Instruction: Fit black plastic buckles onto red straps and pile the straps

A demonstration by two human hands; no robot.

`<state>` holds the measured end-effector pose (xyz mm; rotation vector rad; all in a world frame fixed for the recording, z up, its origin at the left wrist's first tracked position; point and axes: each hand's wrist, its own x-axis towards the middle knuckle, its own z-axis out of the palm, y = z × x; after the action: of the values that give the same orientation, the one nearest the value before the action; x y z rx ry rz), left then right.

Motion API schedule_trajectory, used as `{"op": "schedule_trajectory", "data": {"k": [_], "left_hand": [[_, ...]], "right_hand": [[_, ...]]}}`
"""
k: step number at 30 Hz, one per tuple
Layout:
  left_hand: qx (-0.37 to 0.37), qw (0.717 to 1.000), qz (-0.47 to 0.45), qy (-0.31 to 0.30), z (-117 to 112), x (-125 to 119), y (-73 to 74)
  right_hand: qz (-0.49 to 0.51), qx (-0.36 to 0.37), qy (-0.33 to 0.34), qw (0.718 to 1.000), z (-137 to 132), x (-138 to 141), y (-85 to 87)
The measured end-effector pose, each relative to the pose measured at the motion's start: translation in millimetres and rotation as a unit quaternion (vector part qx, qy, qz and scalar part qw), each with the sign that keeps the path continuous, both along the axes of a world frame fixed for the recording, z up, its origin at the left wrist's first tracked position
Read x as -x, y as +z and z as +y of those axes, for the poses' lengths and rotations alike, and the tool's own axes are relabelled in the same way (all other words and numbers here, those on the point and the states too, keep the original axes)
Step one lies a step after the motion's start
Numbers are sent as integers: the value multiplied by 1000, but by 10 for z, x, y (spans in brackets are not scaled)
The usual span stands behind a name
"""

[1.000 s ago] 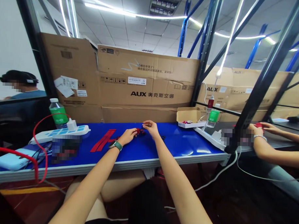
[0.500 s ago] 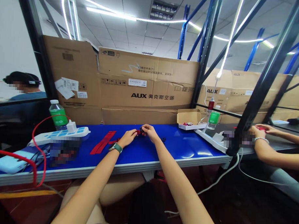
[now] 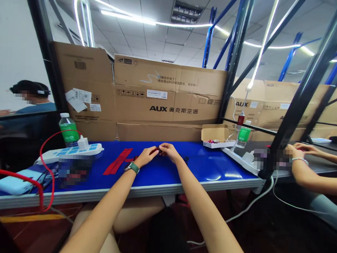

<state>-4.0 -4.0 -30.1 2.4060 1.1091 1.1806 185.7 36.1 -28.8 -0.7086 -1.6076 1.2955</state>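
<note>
Now I see the left hand [image 3: 145, 156] and right hand [image 3: 169, 152] drawn closer, fingertips pinching one small dark-and-red piece [image 3: 158, 150] right of the flat red fabric strips [image 3: 118, 161]; I judge both work it jointly.

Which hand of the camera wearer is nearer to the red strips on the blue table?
The left. The left hand is to the right of the red strips; the right hand is farther right, beyond the left hand.
</note>
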Motion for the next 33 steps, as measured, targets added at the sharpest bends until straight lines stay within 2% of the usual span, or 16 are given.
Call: {"op": "schedule_trajectory", "data": {"k": [4, 12, 18, 23, 26, 30, 33], "left_hand": [[14, 999, -38, -17, 65, 19, -9], [112, 986, -99, -79, 187, 24, -79], [144, 982, -111, -55, 188, 21, -133], [116, 987, -109, 13, 216, 29, -193], [111, 988, -104, 24, 218, 33, -189], [129, 985, -114, -8, 146, 20, -132], [98, 991, -91, -17, 61, -3, -82]], "right_hand": [[-3, 2, 24, 1000, -26, -4, 15], [-29, -44, 0, 999, -51, -9, 21], [-52, -56, -4, 997, 2, 2, -15], [-73, -118, -66, 988, 49, 37, -25], [-85, -97, -37, 991, 43, 56, -22], [-61, -34, -21, 997, 18, 64, -14], [-52, -29, -22, 998, 5, 57, -10]]}}
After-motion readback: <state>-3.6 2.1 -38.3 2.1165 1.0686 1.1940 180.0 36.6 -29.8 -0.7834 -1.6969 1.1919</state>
